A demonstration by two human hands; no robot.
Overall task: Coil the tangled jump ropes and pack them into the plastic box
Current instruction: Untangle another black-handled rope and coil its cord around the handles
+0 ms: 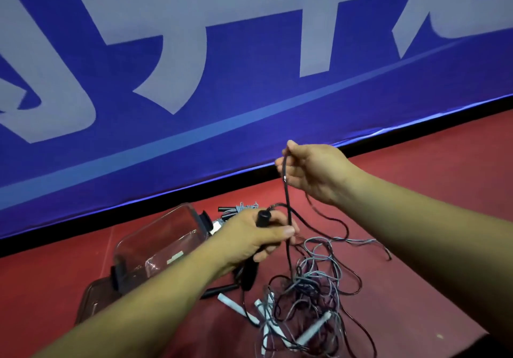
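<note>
Blue banner [222, 158] (large white characters) stands behind; red floor [444, 163] below.

The left hand [258, 237] is curled round a black handle [263, 216], its thumb pressing a black cord [288, 199] against the forefinger. The right hand [313, 174] is held higher and farther out, pinching the same cord between thumb and fingertips. Both forearms are bare.

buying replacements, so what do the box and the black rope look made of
The box: clear hard plastic, glossy; the red floor shows through its walls. The black rope: thin smooth cord, probably PVC or coated wire; it holds springy loops, with no braid visible.
</note>
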